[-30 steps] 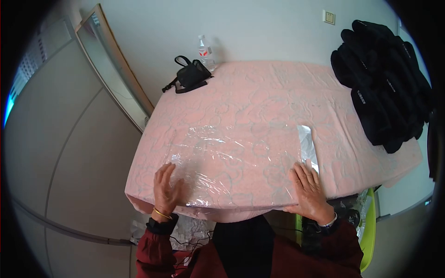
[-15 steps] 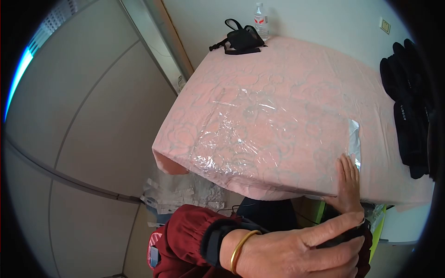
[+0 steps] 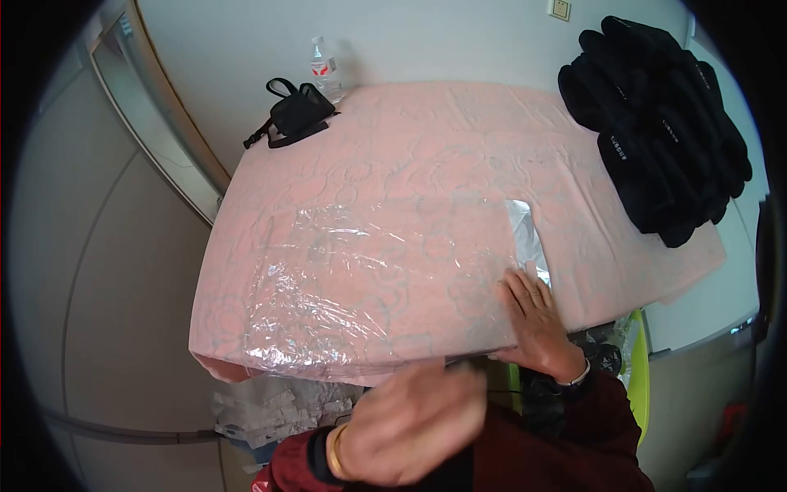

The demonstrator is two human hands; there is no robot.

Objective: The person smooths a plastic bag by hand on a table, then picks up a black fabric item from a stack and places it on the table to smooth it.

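A large clear plastic bag [image 3: 361, 271] lies spread out on the pink cloth [image 3: 467, 131] that covers the table. Its right end carries a whitish, shiny strip [image 3: 527, 234]. My right hand [image 3: 537, 336] rests flat on that end, fingers extended with the tips at the strip and the thumb by the table's front edge. In front of the table edge, my left hand [image 3: 414, 422], with a gold bangle at the wrist, is held in the air. Motion blurs its fingers, so I cannot make out whether they hold anything.
A pile of black items with small white lettering [image 3: 656, 131] sits at the table's right. A black strapped pouch [image 3: 297, 113] and a water bottle [image 3: 325, 72] stand at the back left. Below are clear plastic bags [image 3: 279, 410] and a green-yellow bin [image 3: 639, 377].
The view has turned right, bringing more of the black pile into sight. My left hand has moved left, away from my right wrist. My right hand stays on the bag by the strip.
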